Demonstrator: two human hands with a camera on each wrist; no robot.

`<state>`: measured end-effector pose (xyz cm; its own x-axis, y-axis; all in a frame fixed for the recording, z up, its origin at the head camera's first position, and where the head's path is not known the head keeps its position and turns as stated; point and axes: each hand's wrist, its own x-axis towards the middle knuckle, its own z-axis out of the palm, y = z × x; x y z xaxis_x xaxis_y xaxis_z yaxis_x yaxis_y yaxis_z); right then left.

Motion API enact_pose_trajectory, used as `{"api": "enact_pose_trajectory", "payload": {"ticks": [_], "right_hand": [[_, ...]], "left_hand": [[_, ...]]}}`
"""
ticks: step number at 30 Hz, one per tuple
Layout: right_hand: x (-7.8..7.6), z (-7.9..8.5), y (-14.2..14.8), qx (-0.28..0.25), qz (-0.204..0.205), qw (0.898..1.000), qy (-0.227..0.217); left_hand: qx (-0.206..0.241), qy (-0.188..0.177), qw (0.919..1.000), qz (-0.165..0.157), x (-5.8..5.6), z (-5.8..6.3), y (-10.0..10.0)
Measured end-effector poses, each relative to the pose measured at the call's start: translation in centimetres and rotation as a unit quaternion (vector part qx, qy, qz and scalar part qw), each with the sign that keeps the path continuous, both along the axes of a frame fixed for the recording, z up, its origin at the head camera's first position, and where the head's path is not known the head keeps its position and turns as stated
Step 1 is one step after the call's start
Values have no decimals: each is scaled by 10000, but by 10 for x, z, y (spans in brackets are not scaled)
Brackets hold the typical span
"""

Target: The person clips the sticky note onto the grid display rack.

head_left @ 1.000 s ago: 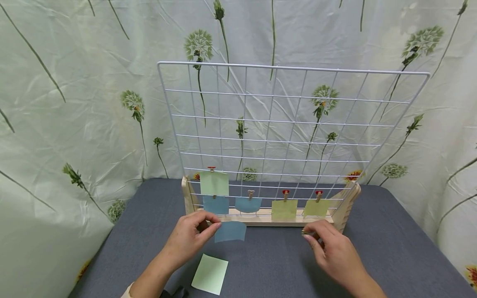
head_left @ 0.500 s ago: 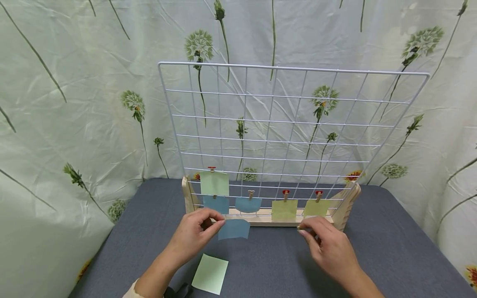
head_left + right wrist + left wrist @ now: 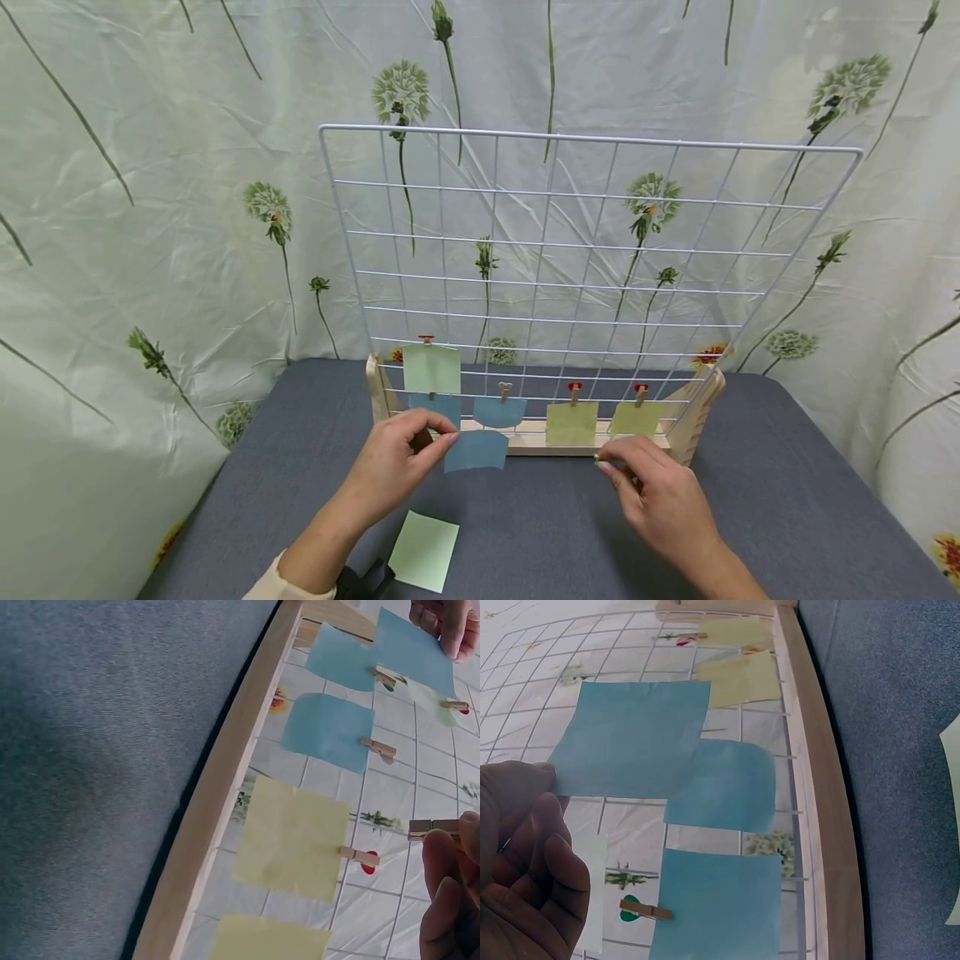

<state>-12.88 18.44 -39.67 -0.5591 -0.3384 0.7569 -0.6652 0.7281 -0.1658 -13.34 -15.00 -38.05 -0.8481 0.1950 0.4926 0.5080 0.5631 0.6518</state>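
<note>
My left hand [image 3: 397, 462] pinches a blue paper note [image 3: 476, 451] by its left edge, in front of the wire grid [image 3: 592, 138]. Between the thumb and fingers of my right hand [image 3: 660, 492] is a small wooden clothespin [image 3: 421, 828], clearest in the right wrist view. Clothespins hold several notes on the grid's lower wires: a pale green note [image 3: 431, 369], a blue note below it, a second blue note [image 3: 499, 412], a yellow note [image 3: 572, 423] and another yellow note [image 3: 636, 418]. The held note overlaps the hung blue ones in the left wrist view.
The grid stands in a wooden base [image 3: 555, 447] on a dark blue-grey cloth-covered table [image 3: 540, 533]. A loose pale green note [image 3: 423, 550] lies near the left forearm, beside a black object [image 3: 366, 581]. Behind hangs a flower-print curtain [image 3: 225, 125].
My left hand has moved right and slightly up with the blue note. My right hand, with the clothespin, has shifted a little left.
</note>
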Motion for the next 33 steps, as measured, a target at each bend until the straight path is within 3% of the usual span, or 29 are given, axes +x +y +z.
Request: {"api": "enact_pose_trajectory", "payload": {"ticks": [7,33], "right_hand": [[-7,4,-4,-174,301,9992,180],[-16,19,-25,-219,325,9992,-24]], "left_hand": [[7,126,9999,-104,-5,3,4],[-87,-51,9995,311,-17,19,22]]}}
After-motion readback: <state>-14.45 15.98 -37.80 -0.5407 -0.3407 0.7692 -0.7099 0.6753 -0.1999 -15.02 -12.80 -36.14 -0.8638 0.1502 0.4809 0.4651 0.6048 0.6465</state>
